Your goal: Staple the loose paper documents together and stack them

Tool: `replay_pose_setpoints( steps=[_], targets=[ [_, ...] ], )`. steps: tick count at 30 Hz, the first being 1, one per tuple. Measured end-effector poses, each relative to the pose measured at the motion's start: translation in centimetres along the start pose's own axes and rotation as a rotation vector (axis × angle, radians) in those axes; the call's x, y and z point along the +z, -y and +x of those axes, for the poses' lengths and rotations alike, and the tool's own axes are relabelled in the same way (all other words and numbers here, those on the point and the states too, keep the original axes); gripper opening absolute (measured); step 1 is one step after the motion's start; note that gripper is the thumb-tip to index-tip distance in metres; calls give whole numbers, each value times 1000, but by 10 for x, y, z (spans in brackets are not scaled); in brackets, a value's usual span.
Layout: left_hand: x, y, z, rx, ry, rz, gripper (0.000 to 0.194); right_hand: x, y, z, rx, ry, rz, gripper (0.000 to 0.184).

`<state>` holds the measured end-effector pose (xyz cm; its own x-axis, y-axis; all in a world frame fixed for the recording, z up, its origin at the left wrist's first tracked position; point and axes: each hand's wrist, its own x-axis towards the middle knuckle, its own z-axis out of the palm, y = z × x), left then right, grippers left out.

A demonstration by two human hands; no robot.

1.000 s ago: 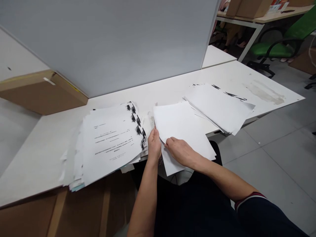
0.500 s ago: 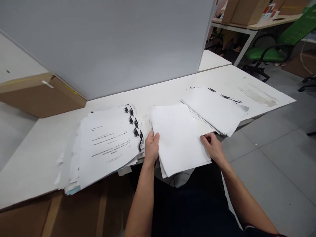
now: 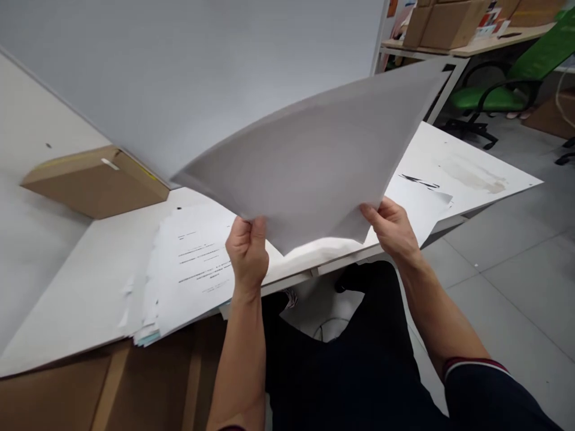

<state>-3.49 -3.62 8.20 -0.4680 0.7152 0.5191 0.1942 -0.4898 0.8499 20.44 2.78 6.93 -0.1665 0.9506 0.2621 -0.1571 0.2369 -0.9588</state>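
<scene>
Both my hands hold up a curved sheet of white paper above the table. My left hand pinches its lower left edge, thumb on the near side. At the lower right edge, my right hand grips it between thumb and fingers. Whether it is one sheet or several, I cannot tell. To the left lies a thick stack of printed pages, its right side hidden behind the paper and my left hand. Beyond my right hand, a second pile of white paper is partly covered by the raised paper.
The white table runs along a tall grey-white panel. A cardboard box leans at the back left. Far right stand a green chair and another desk with boxes. Tiled floor shows at right.
The paper has been lifted from the table edge and tilted upward, its far edge spreading wide and bowing. My hands have moved up and slightly apart, still gripping it.
</scene>
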Motion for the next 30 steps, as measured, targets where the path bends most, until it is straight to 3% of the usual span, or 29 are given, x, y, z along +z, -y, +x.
replay_pose_setpoints(
  steps=[3,9,16,18,21,24,27,30],
  targets=[
    [2,4,5,17,-25,7,26,10,-9,15,-48,29,10,33],
    [-1,23,-7,-152,-34,14,22,13,-41,15,9,107,53,35],
    [6,23,-9,-115,-33,-51,22,10,-41,17,76,96,-78,44],
    [9,22,-9,-137,-53,-91,21,5,-30,21,33,108,-162,38],
    [9,18,-7,-168,-76,-201,22,-5,7,29,-177,91,-406,27],
    [2,17,-2,-183,-82,-255,44,-13,56,35,-381,157,-737,19],
    [-11,23,-1,-176,-110,-132,75,-18,94,37,-480,266,-1024,19],
    [-22,33,-9,-170,-93,67,83,-19,104,37,-510,342,-1187,21]
  ],
)
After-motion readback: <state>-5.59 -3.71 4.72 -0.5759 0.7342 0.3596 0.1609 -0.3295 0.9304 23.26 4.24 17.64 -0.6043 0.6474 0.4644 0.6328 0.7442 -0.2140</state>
